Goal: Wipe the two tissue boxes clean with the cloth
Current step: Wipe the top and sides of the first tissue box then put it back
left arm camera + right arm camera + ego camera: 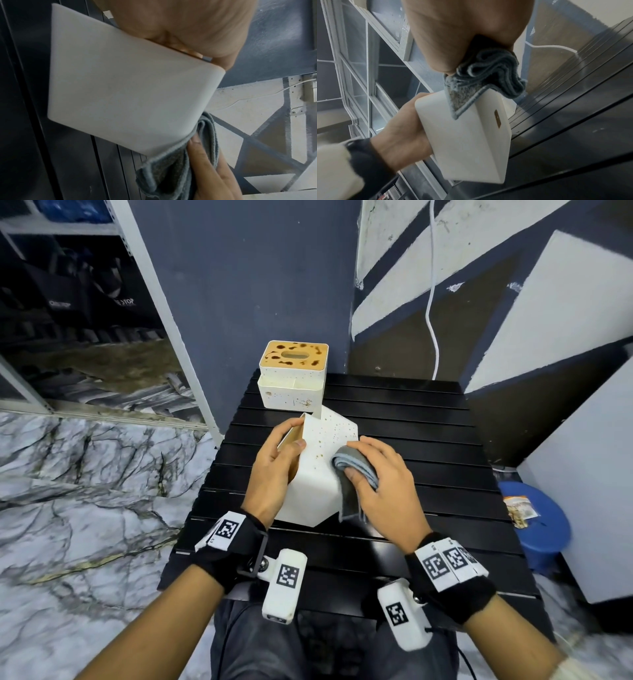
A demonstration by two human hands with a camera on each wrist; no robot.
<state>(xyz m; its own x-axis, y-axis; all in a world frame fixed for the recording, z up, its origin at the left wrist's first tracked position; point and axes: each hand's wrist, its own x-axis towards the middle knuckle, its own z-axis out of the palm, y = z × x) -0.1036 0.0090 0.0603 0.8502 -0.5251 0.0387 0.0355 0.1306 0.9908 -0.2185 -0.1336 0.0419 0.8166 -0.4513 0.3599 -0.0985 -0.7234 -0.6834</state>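
Observation:
A white tissue box (315,474) with brown spots is tilted on an edge on the black slatted table (411,440). My left hand (277,470) grips its left side, thumb on the upper face. My right hand (380,484) holds a folded grey cloth (354,474) against the box's right face. A second white tissue box (291,378), with a stained wooden lid, stands upright behind it. In the left wrist view the box (120,88) fills the middle, with the cloth (175,166) beneath it. In the right wrist view the cloth (488,75) lies bunched over the box (471,142).
A blue stool (537,525) with a small packet on it stands right of the table. A white cable (433,302) hangs on the wall behind. A metal shelf frame (164,302) stands to the left over a marble-patterned floor (85,491).

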